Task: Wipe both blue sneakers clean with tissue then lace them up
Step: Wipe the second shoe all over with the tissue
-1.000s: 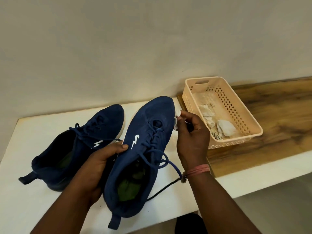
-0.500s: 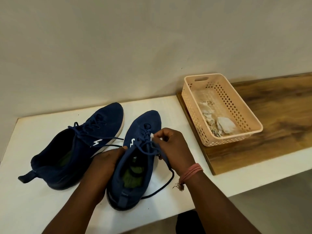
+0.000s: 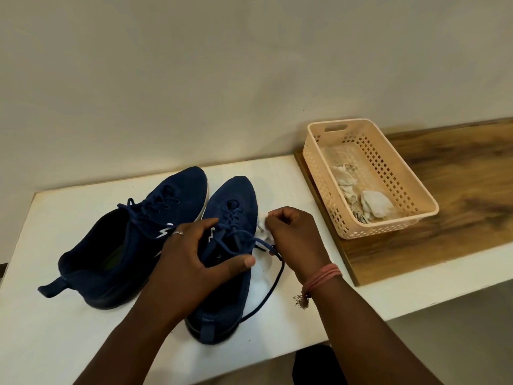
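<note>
Two blue sneakers stand side by side on the white table [image 3: 69, 343]. The left sneaker [image 3: 119, 245] lies untouched, its laces threaded. My left hand [image 3: 194, 262] rests over the opening of the right sneaker [image 3: 233, 201], thumb stretched along its right side and fingers on the tongue. My right hand [image 3: 291, 234] pinches a small piece of white tissue [image 3: 262, 229] beside that sneaker's right flank. A loose blue lace [image 3: 274, 279] trails from the right sneaker across the table under my right wrist.
A peach perforated basket [image 3: 399, 173] with crumpled used tissues [image 3: 369, 202] sits on a wooden board [image 3: 458, 207] to the right. A plain wall stands close behind. The table's front edge runs just below the sneakers' heels.
The right sneaker came down from a tilted, lifted hold onto the table. My left hand shifted from its side to its top. My right hand moved from the toe to the sneaker's right side.
</note>
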